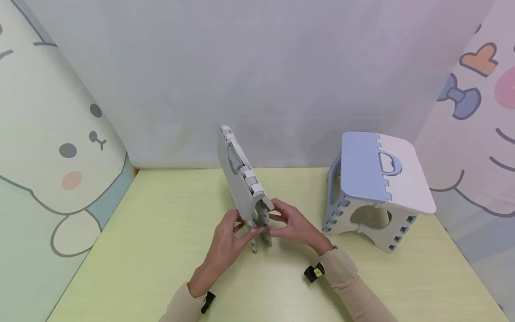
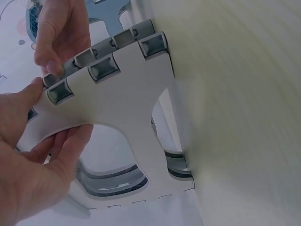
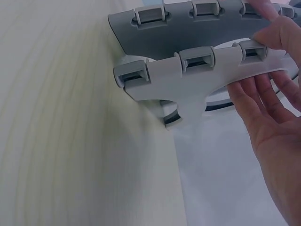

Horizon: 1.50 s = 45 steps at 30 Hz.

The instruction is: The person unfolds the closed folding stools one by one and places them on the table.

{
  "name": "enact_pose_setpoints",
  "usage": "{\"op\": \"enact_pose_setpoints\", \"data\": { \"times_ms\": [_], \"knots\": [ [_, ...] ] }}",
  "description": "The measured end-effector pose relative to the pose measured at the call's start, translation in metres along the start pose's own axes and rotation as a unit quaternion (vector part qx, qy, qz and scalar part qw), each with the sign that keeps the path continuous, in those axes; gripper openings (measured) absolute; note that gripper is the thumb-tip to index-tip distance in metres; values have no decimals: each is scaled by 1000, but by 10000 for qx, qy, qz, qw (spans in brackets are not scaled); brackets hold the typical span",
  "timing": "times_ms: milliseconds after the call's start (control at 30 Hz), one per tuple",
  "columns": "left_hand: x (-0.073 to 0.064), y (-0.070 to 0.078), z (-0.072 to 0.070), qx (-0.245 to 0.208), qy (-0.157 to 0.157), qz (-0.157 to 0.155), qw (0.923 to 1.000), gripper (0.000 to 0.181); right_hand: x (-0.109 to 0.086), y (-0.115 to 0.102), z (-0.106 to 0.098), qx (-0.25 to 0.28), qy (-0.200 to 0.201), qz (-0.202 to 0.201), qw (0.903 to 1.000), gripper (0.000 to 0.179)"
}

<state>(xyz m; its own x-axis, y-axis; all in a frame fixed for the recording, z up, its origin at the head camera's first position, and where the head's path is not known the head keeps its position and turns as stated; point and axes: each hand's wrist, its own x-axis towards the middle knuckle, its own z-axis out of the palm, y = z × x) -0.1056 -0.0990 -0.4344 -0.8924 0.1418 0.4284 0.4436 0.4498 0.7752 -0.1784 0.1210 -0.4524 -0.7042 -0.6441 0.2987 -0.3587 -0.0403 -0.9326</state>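
A grey-white folding stool (image 1: 240,185) stands nearly flat-folded on the table, its folded seat upright and its legs a little apart. My left hand (image 1: 225,243) grips the left leg panel. In the left wrist view, that hand's thumb lies at the hinged edge of the panel (image 2: 127,89) and its fingers pass through the cut-out. On the other side, my right hand (image 1: 295,223) holds the right leg panel (image 3: 197,80), thumb on its hinged edge and fingers curled under the cut-out. A narrow gap shows between the two panels.
To the right stands an unfolded blue and white stool (image 1: 364,172) with a carry handle on top. The pale yellow table (image 1: 153,241) meets a plain backdrop (image 1: 181,89) behind, with cartoon-printed panels at both sides. Small black devices (image 1: 314,272) sit at the wrists.
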Motion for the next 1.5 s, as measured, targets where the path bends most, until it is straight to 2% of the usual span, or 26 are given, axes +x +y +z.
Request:
{"op": "enact_pose_setpoints", "data": {
  "times_ms": [367, 700, 1000, 1500],
  "knots": [
    [-1, -3, -3, 78, 93, -23, 9999, 58, -1, 0, -3, 43, 80, 9, 10000, 59],
    [-1, -3, -7, 120, 81, -4, 9999, 63, -1, 1, -8, -4, 84, 38, 10000, 59],
    [-1, -5, -8, 60, 140, -17, 9999, 59, -1, 2, -12, -190, 115, -8, 9998, 64],
    [-5, -6, -13, 141, 97, -94, 9998, 62, -4, 3, -14, -194, 227, 41, 9995, 58]
  ]
}}
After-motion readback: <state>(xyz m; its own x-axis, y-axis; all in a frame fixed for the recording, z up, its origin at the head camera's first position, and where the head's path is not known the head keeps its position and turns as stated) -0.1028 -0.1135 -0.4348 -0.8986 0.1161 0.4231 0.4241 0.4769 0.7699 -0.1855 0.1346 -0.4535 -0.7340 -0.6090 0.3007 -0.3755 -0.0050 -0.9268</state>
